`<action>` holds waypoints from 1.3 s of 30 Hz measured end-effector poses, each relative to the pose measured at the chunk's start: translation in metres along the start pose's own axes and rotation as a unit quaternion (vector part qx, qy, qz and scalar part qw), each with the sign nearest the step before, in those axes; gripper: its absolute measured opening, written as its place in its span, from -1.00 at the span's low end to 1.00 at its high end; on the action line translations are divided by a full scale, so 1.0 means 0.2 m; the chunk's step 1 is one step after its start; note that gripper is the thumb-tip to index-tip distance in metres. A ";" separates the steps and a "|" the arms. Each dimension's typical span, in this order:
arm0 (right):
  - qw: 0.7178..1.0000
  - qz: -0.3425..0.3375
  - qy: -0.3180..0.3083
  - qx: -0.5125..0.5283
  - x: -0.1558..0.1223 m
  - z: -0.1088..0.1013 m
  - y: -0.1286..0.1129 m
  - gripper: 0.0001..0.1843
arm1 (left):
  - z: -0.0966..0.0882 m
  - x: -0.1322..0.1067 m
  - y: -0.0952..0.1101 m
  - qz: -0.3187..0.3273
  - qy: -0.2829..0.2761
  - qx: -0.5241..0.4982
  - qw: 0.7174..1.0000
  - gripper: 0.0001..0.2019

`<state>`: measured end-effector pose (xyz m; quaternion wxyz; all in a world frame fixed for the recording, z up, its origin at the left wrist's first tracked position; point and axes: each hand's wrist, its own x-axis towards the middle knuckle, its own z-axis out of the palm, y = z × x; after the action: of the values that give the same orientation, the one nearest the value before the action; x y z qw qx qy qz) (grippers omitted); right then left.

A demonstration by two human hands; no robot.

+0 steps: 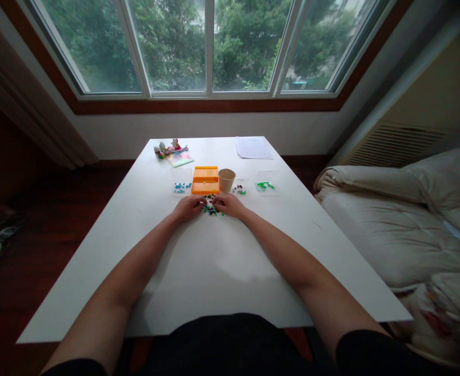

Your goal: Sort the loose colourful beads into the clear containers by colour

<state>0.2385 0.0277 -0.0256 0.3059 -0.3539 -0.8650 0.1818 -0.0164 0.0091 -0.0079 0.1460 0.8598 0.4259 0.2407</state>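
A small heap of tiny coloured pieces (210,209) lies on the white table (214,261) between my two hands. My left hand (188,207) rests on the table at the heap's left edge, fingers curled toward the pieces. My right hand (230,204) sits at the heap's right edge, fingers bent and touching the pieces. Whether either hand pinches a piece is too small to tell. Just beyond the heap stands an orange tray (205,180), with a tan paper cup (226,179) to its right.
Clear bags hold sorted pieces: blue ones (182,186) left of the tray, mixed ones (240,188) and green ones (265,185) to the right. A small toy build (166,148) with a colourful leaflet (180,159) and white papers (252,147) lie at the far edge. A bed (402,224) stands to the right.
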 end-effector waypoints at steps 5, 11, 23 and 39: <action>1.000 -0.006 0.003 -0.005 0.00 0.00 0.00 -0.87 | 0.00 0.00 0.00 0.001 0.001 0.010 1.000 -0.74; 1.000 -0.006 -0.006 0.006 0.01 0.00 0.00 -0.73 | 0.00 0.00 0.01 -0.004 0.005 0.015 1.000 -0.74; 1.000 -0.008 -0.004 0.006 0.01 0.00 0.01 -0.85 | 0.00 0.00 0.01 -0.011 0.004 0.015 1.000 -0.74; 1.000 0.003 0.002 0.006 0.01 0.00 0.00 -0.84 | -0.01 0.00 0.02 -0.013 -0.004 0.002 1.000 -0.74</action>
<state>0.2371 0.0286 -0.0256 0.3091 -0.3556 -0.8620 0.1868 -0.0149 0.0071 -0.0037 0.1490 0.8555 0.4369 0.2346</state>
